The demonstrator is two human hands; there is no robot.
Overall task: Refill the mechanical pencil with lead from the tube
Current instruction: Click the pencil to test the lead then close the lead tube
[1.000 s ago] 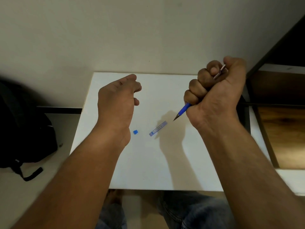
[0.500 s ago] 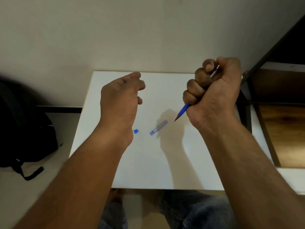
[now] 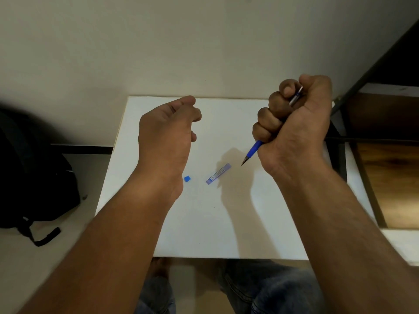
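My right hand [image 3: 294, 132] is closed in a fist around the mechanical pencil [image 3: 255, 150], held above the white table [image 3: 226, 223]. The pencil's blue grip and dark tip point down and to the left, and its metal upper end sticks out by my thumb. The lead tube [image 3: 218, 173], clear with a bluish tint, lies flat on the table just left of the tip. A small blue cap [image 3: 187, 178] lies apart from it, beside my left wrist. My left hand [image 3: 165, 137] hovers over the table's left part with thumb and fingertips pinched together. Whether anything is between them is hidden.
The small table stands against a plain wall. A black backpack [image 3: 34, 177] lies on the floor to the left. A dark metal frame with wooden shelves [image 3: 385, 177] stands close on the right. My knees in jeans show below the table's near edge.
My left hand has drifted slightly up and to the right. My right fist has shifted a little left, and the pencil's upper end has moved under my thumb. Tube and cap lie unmoved.
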